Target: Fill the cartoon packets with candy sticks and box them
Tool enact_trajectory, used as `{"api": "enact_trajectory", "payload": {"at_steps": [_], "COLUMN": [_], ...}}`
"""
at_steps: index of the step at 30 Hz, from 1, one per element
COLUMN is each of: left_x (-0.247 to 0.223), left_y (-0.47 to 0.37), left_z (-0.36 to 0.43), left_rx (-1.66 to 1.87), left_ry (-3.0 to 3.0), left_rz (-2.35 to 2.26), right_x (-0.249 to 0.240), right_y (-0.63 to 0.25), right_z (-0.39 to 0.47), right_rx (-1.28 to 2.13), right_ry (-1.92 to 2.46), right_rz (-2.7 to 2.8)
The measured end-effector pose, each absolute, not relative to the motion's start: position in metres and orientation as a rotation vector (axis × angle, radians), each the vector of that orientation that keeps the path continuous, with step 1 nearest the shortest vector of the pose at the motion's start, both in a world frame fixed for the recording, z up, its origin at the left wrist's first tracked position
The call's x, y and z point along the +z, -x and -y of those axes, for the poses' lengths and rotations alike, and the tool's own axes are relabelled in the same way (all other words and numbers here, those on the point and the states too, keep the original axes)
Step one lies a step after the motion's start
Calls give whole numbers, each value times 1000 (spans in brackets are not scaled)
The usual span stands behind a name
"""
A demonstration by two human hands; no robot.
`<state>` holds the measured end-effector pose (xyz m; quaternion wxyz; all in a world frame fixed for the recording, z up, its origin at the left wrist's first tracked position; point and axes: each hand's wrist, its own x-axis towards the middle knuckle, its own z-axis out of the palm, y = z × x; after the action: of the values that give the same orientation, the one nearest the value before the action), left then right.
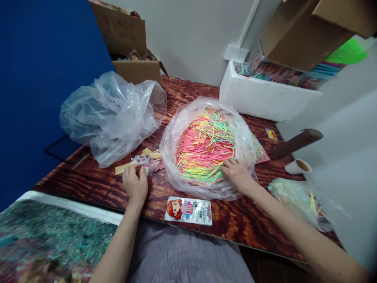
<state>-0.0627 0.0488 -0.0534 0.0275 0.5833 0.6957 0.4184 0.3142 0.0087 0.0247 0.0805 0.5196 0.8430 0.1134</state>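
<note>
A clear plastic bag [167, 147] stands open on the wood-grained table, filled with thin pink, yellow and green sticks [203, 147]. My right hand [235, 173] reaches over its right rim, fingertips bent down at the sticks; whether they pinch any is too small to tell. My left hand [135, 182] has its fingers curled together at a small patterned packet [143, 160], left of the bag. Beige and pink cloth-like pieces [154, 155] lie beside that packet. A flat silver pouch with a red-haired cartoon girl [188, 210] rests near the table's front edge.
Crumpled clear plastic [118, 114] and a cardboard box [137, 70] are at the back left. A white foam box [262, 96] stands back right. Nearby are a paper cup [298, 166], a brown cylinder [297, 143] and another plastic bag [300, 200]. A heaped container [53, 239] is front left.
</note>
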Motion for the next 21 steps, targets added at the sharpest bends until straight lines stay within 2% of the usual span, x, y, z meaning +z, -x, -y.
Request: {"api": "enact_trajectory", "payload": {"at_steps": [5, 14, 21], "left_x": [-45, -29, -25], "left_y": [63, 57, 52], "left_z": [-42, -18, -11], "left_rx": [1292, 1294, 1333], "left_ry": [-1785, -1901, -1918], "left_rz": [-2177, -2126, -2031], "right_x": [19, 24, 17], "right_y": [-322, -316, -313], "right_z": [-8, -18, -20], "right_rx": [328, 130, 403], "right_ry": [-1660, -1479, -1316], "right_rz": [-2567, -2541, -2612]}}
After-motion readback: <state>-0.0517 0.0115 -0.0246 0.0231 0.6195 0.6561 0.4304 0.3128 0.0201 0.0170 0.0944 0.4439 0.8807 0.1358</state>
